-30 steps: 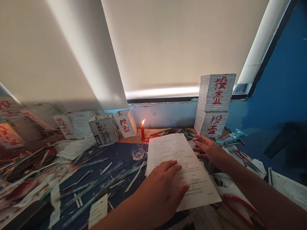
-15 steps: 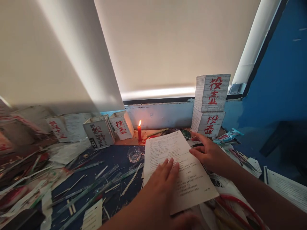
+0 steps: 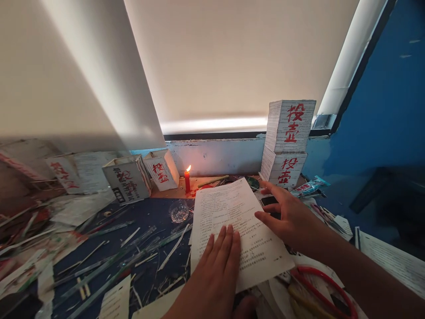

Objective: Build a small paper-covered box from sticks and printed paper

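A printed sheet of paper (image 3: 229, 204) lies in front of me, tilted slightly, with lines of small text. My left hand (image 3: 219, 261) rests flat on its lower left part, fingers stretched out. At the sheet's right edge is my right hand (image 3: 285, 210), its fingers spread and thumb side touching or just over the paper; nothing shows in its grasp. A dark, phone-like object (image 3: 268, 201) is partly covered by the right hand. Below the sheet, at the right, lie scissors with red handles (image 3: 327, 283), their blades hidden.
A lit red candle (image 3: 187, 181) burns behind the sheet, near a small clear glass dish (image 3: 179, 212). Paper boxes with red characters stand left, such as this box (image 3: 161, 173), and in a stack (image 3: 287, 141) at right. Plastic strips (image 3: 109, 274) and scraps litter the dark surface.
The view has shifted slightly, so the scene sits a little further left. My left hand's fingers lie flatter on the sheet. The right hand stays by the right edge.
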A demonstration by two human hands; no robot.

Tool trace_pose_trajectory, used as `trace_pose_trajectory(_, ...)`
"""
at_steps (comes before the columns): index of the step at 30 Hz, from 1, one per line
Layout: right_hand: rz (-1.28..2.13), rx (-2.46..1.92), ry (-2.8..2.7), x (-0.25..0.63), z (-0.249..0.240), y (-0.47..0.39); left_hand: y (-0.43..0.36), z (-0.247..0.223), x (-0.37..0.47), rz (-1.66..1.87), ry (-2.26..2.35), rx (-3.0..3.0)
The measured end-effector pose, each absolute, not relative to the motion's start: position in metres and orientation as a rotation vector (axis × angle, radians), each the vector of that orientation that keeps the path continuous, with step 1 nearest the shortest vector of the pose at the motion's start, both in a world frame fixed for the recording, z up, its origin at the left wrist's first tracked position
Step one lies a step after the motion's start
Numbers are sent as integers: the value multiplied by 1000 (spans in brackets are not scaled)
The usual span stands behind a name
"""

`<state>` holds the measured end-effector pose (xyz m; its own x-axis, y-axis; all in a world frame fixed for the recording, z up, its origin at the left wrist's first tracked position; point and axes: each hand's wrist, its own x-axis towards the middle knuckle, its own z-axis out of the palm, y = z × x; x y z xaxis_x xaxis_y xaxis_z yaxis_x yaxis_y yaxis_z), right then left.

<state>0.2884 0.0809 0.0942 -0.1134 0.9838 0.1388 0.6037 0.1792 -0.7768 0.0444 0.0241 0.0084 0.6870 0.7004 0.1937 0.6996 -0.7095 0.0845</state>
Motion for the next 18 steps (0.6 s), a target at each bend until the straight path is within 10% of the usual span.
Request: trace_pose_trajectory(18, 731, -1715, -1914, 293, 110, 83, 12, 34, 69, 285, 1384, 3213)
